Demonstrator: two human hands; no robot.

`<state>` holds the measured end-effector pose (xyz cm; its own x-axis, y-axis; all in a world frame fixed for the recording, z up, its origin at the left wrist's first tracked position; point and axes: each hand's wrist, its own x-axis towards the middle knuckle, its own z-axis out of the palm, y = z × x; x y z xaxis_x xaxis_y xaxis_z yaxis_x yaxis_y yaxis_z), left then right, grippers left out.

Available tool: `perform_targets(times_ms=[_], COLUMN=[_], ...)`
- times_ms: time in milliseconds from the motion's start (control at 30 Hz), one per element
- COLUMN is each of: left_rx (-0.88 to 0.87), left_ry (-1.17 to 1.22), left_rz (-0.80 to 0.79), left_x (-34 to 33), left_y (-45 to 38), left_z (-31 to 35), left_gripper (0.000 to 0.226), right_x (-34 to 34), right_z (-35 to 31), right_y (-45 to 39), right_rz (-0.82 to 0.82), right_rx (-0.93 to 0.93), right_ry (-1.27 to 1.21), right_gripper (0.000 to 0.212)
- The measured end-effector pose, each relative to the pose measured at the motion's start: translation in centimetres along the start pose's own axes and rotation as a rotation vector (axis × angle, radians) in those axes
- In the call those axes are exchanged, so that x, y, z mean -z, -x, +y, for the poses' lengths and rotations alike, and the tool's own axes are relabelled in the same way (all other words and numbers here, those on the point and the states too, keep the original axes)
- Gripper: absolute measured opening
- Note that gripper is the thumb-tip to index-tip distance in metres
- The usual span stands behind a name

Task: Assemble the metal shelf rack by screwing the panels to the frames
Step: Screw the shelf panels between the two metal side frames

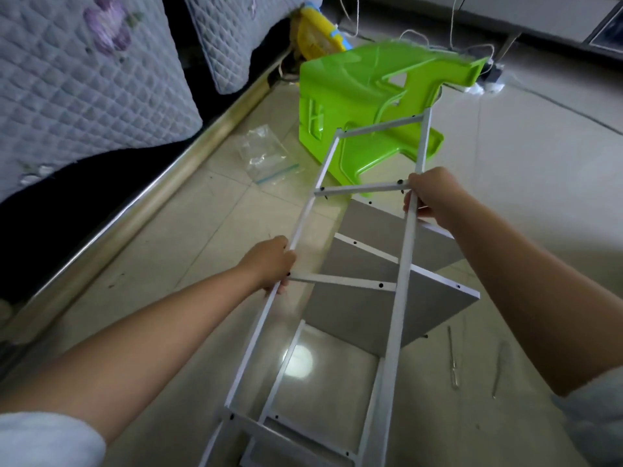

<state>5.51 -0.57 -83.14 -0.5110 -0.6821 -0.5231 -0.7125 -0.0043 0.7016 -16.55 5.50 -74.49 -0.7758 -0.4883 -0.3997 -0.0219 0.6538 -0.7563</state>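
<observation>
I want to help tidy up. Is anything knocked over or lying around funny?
Yes. The green plastic stool lies tipped on its side on the floor beyond the white frame. An empty clear zip bag lies crumpled left of it, and two thin metal tools lie loose on the tiles to the right.

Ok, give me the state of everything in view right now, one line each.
Frame: white, ladder-shaped, held up over the panels.
Left hand: grips the frame's left rail.
Right hand: grips the frame's right rail.
Panels: grey, standing on edge under the frame.
Stool: green, tipped on its side.
Bag: clear, lying on the floor.
Tools: two thin ones lying on the floor, untouched.
</observation>
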Motion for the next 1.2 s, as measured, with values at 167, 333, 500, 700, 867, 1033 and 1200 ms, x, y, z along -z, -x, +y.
perform_targets(times_ms=[167, 333, 500, 700, 867, 1033, 1200], left_rx=[-0.205, -0.32, -0.322, -0.214, -0.147, -0.073, 0.06], left_ry=[-0.361, -0.306, -0.318, -0.382, -0.421, -0.451, -0.322], left_rz=[0.206, 0.241, 0.137, 0.058, 0.007, -0.005, -0.089], left_x=[3.0, 2.7, 1.1, -0.5, -1.0, -1.5, -1.2], left_y=[2.8, 5.4, 5.5, 4.4, 3.1, 2.5, 2.3], left_z=[3.1, 6.6, 9.5, 9.4, 9.3, 9.9, 10.5], left_gripper=[0.033, 0.01, 0.034, 0.023, 0.031, 0.033, 0.032], right_x=[0.9, 3.5, 6.0, 6.3, 6.6, 6.6, 6.2], right_z=[1.5, 2.4, 3.2, 4.4, 5.9, 6.3, 6.2], right_y=[0.6, 1.2, 2.4, 2.5, 1.9, 1.3, 0.9], right_rz=[0.047, 0.07, 0.057, 0.043, 0.024, 0.035, 0.034], right_rx=[-0.057, -0.083, 0.025, 0.153, 0.139, 0.151, 0.178], right_ry=[0.019, -0.039, -0.006, 0.184, 0.214, 0.183, 0.113], right_gripper=[0.029, 0.025, 0.038, 0.044, 0.043, 0.039, 0.036])
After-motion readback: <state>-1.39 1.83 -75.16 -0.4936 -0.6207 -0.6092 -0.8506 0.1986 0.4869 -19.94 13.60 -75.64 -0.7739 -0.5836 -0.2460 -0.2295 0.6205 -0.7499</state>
